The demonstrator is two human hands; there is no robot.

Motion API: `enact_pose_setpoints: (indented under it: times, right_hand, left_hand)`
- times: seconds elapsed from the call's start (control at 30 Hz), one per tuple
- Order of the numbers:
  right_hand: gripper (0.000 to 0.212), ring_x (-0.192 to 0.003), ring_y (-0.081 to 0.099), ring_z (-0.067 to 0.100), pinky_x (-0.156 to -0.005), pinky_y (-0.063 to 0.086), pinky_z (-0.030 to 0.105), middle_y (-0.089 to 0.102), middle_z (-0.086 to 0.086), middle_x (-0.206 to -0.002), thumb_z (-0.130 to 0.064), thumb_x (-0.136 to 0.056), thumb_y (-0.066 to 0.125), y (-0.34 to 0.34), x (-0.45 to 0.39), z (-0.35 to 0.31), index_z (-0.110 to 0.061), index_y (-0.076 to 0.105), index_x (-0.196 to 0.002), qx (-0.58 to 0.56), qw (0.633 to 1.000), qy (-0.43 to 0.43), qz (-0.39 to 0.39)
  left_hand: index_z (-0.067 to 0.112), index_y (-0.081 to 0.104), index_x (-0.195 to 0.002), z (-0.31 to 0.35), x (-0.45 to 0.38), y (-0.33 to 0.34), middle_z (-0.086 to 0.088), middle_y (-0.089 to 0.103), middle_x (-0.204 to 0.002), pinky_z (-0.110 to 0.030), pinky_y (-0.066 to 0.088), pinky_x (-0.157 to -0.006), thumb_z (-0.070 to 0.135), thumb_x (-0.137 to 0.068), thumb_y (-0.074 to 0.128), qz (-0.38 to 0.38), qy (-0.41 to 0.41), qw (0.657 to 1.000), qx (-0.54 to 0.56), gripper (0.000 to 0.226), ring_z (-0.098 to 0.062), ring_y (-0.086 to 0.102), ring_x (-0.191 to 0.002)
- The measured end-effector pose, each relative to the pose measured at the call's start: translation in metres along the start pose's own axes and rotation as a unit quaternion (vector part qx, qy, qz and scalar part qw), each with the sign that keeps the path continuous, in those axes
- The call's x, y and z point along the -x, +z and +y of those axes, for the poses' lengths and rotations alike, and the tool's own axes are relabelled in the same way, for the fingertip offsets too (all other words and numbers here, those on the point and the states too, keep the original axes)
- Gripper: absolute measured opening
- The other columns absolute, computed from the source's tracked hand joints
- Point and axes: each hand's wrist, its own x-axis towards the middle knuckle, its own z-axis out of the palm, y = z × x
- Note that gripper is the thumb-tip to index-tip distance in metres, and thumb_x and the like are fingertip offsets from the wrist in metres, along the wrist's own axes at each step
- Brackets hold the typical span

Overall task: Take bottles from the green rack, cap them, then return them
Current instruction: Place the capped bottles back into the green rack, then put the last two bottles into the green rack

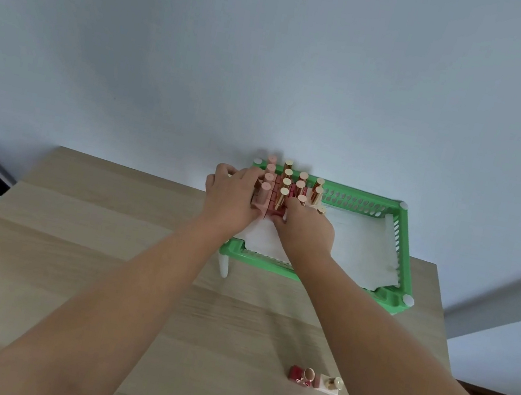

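Observation:
A green rack (404, 243) stands at the far edge of the wooden table, lined with white paper. Several small bottles (285, 187) with gold or pink caps stand packed in its far left corner. My left hand (234, 199) lies against the left side of the cluster, fingers curled around the pink-capped bottles. My right hand (309, 230) presses against the cluster's near right side, fingertips on the red bottles. I cannot tell whether either hand grips a single bottle. Two more bottles, a red one (301, 375) and a pale one (330, 385), stand on the table near my right forearm.
The light wooden table (102, 256) stretches under both forearms. A pale wall rises right behind the rack. The rack stands on short white legs (224, 266). The table's right edge runs close beside the rack.

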Motion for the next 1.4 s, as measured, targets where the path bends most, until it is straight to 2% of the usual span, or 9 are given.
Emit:
enact_pose_setpoints:
  times: [0.3,0.4,0.6,0.73,0.83,1.0,1.13,1.3,1.4]
  right_hand:
    - [0.026,-0.069,0.057,0.027,-0.053,0.038,0.029,0.064,0.003,-0.083,-0.046,-0.088,0.054,-0.005,0.002,-0.001,-0.020,0.058,-0.094,-0.006,1.000,0.009,-0.001]
    - [0.023,-0.074,0.059,0.027,-0.055,0.036,0.029,0.064,0.003,-0.085,-0.042,-0.087,0.056,-0.009,0.006,0.001,-0.025,0.061,-0.101,-0.021,1.000,0.011,-0.002]
    - [0.031,-0.079,0.063,0.026,-0.058,0.043,0.029,0.068,0.001,-0.090,-0.041,-0.086,0.055,-0.023,0.030,0.008,-0.030,0.059,-0.115,-0.064,0.997,-0.013,0.038]
    - [0.034,-0.075,0.065,0.021,-0.061,0.047,0.029,0.071,-0.004,-0.079,-0.045,-0.085,0.059,-0.042,0.062,0.021,-0.033,0.061,-0.116,-0.098,0.993,-0.032,0.050]
    - [0.031,-0.064,0.059,0.013,-0.058,0.046,0.026,0.061,-0.011,-0.064,-0.043,-0.083,0.063,-0.052,0.095,0.038,-0.032,0.064,-0.113,-0.135,0.988,-0.022,0.068]
    - [0.017,-0.048,0.047,0.005,-0.055,0.046,0.026,0.058,-0.010,-0.057,-0.027,-0.080,0.072,-0.050,0.157,0.086,-0.030,0.072,-0.096,-0.247,0.969,-0.008,0.020]
    - [0.016,-0.047,0.047,0.001,-0.056,0.040,0.019,0.056,-0.015,-0.056,-0.027,-0.078,0.073,-0.038,0.196,0.122,-0.032,0.072,-0.093,-0.230,0.972,0.022,-0.036]
    - [0.028,-0.062,0.052,-0.001,-0.065,0.044,0.020,0.061,-0.015,-0.080,-0.030,-0.073,0.077,-0.023,0.218,0.142,-0.034,0.067,-0.099,-0.204,0.964,0.022,-0.169]
    - [0.030,-0.067,0.054,0.003,-0.068,0.045,0.020,0.062,-0.008,-0.089,-0.026,-0.073,0.075,-0.010,0.224,0.142,-0.031,0.068,-0.102,-0.201,0.962,0.027,-0.183]
  left_hand:
    - [0.026,0.050,-0.120,0.000,0.003,0.005,0.009,0.064,-0.113,-0.033,0.023,-0.078,0.036,-0.072,0.072,0.020,0.000,1.000,-0.012,0.053,-0.025,0.040,-0.109]
    - [0.027,0.050,-0.125,0.001,0.008,0.002,0.009,0.065,-0.115,-0.035,0.028,-0.082,0.038,-0.080,0.063,0.034,-0.014,0.999,0.008,0.048,-0.026,0.040,-0.111]
    - [0.032,0.040,-0.137,0.005,0.037,-0.018,0.018,0.061,-0.122,-0.034,0.039,-0.086,0.038,-0.077,0.069,0.036,-0.069,0.993,0.090,0.067,-0.020,0.035,-0.113]
    - [0.037,0.043,-0.130,0.021,0.078,-0.020,0.023,0.059,-0.117,-0.025,0.034,-0.084,0.036,-0.080,0.067,0.066,-0.083,0.980,0.169,0.055,-0.010,0.032,-0.105]
    - [0.039,0.048,-0.121,0.040,0.119,-0.009,0.021,0.054,-0.115,-0.025,0.033,-0.089,0.032,-0.081,0.067,0.060,-0.068,0.973,0.214,0.045,-0.006,0.035,-0.106]
    - [0.033,0.053,-0.119,0.069,0.184,0.025,0.016,0.054,-0.113,-0.027,0.040,-0.097,0.027,-0.083,0.063,-0.042,0.026,0.965,0.259,0.038,0.001,0.044,-0.108]
    - [0.030,0.056,-0.120,0.081,0.214,0.048,0.012,0.053,-0.112,-0.026,0.040,-0.095,0.030,-0.082,0.064,-0.140,0.048,0.956,0.252,0.039,-0.009,0.049,-0.110]
    - [0.024,0.058,-0.123,0.087,0.225,0.066,0.004,0.054,-0.118,-0.024,0.039,-0.088,0.030,-0.082,0.067,-0.250,0.038,0.948,0.193,0.043,-0.016,0.049,-0.113]
    - [0.027,0.063,-0.114,0.086,0.226,0.070,0.005,0.057,-0.110,-0.022,0.036,-0.079,0.028,-0.084,0.065,-0.247,0.024,0.951,0.182,0.031,-0.016,0.054,-0.104]
